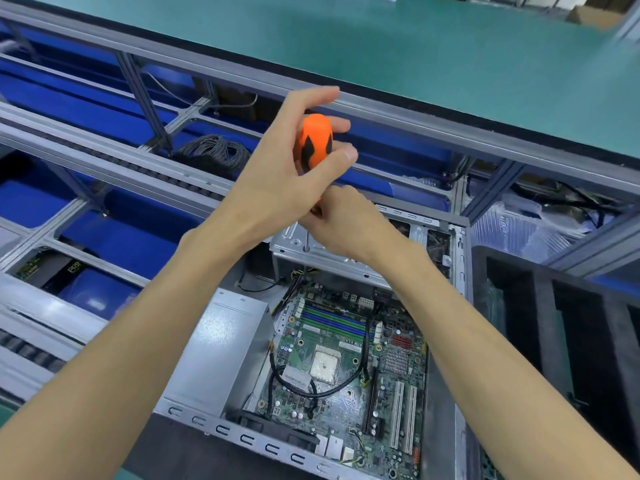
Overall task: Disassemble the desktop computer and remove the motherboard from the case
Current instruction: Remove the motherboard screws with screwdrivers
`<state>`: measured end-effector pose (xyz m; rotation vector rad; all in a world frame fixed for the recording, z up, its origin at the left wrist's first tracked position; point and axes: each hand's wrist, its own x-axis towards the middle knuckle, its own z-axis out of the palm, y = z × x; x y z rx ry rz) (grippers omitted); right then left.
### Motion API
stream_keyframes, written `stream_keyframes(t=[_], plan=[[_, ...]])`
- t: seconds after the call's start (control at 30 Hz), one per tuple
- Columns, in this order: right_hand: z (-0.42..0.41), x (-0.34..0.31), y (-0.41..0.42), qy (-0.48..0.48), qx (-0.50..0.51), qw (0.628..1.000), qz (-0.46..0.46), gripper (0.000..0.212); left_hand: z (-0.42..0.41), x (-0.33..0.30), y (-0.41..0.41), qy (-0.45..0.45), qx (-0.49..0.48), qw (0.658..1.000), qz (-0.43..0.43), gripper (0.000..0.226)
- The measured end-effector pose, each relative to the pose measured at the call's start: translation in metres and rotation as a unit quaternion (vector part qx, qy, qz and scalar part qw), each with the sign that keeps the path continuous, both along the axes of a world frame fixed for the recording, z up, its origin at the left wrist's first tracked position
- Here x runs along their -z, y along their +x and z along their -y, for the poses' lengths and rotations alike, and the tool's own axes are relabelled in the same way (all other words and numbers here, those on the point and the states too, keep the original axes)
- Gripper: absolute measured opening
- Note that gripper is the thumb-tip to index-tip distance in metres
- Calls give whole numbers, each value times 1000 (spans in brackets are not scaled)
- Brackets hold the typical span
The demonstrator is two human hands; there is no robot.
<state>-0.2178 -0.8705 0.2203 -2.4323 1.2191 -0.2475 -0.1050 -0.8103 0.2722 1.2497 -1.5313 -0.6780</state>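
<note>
- Our left hand [277, 174] grips the orange screwdriver [313, 142] handle.
- Our right hand [341, 220] pinches its shaft above the open computer case [460, 251].
- The motherboard [346, 368] lies inside.

The screwdriver handle [313, 142] is bright orange with black pointed patches. The motherboard [346, 368] is green, with blue and green memory slots [334, 322], white expansion slots [403, 414], a red block [401, 341] and black cables [311, 386]. The case [221, 344] is plain silver-grey metal. The bench [415, 53] has a teal mat edged in black. The bins [131, 233] beneath are deep blue.
</note>
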Motion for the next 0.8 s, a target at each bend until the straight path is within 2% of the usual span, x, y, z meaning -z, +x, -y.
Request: stream_keyframes(t=[0.17,0.3,0.37,0.43,0.5,0.63,0.73,0.8], plan=[[4,-8,-5,56,-16,998,5,44,-1,-3,2,-24,1,999,34,45],[2,-3,-1,1,14,1000,-17,50,-2,-6,5,-58,-78,989,108,24],[-1,1,1,-14,10,1000,-4,56,0,-6,6,-53,-119,984,123,35],[-2,4,3,-20,1,1000,-8,52,1,-5,6,-27,-124,985,114,43],[-1,4,4,-4,-15,1000,-19,42,1,-5,6,-16,-100,992,75,36],[3,2,0,29,-32,999,-31,32,-1,-7,5,-41,-31,999,1,40],[2,5,-3,-10,-1,999,-45,42,-1,-8,4,-46,-16,999,21,38],[1,8,-3,-38,16,998,-47,50,0,-8,2,-67,-47,994,66,32]])
